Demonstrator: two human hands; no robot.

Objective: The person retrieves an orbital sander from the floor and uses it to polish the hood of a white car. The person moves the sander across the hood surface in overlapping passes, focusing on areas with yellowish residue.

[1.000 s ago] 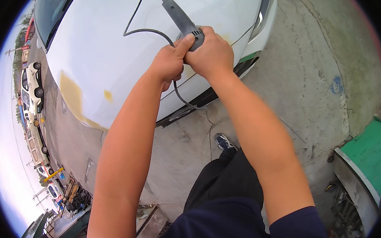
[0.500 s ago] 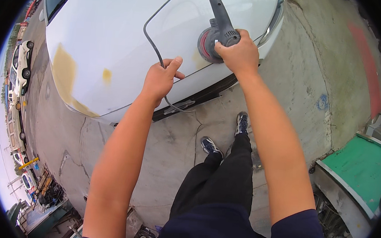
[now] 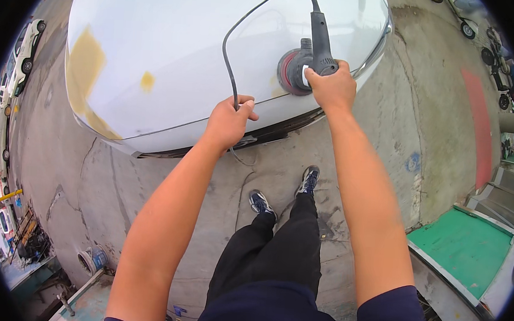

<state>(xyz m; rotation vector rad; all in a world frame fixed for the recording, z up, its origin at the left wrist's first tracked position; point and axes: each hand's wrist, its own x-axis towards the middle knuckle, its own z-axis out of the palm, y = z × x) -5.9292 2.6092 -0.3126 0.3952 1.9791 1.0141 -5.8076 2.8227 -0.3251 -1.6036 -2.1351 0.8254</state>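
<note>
Left hand (image 3: 228, 123) has come off the sander (image 3: 322, 43) since a second ago, now curled loosely round its grey cord (image 3: 224, 48), 11 o'clock. Right hand (image 3: 335, 88) grips the head, 1 o'clock, by the white hood's (image 3: 176, 35) front edge: dark grey body, round red-ringed pad (image 3: 285, 74).

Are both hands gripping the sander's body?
No, only the right hand grips the sander, while the left hand holds the grey cable.
</note>
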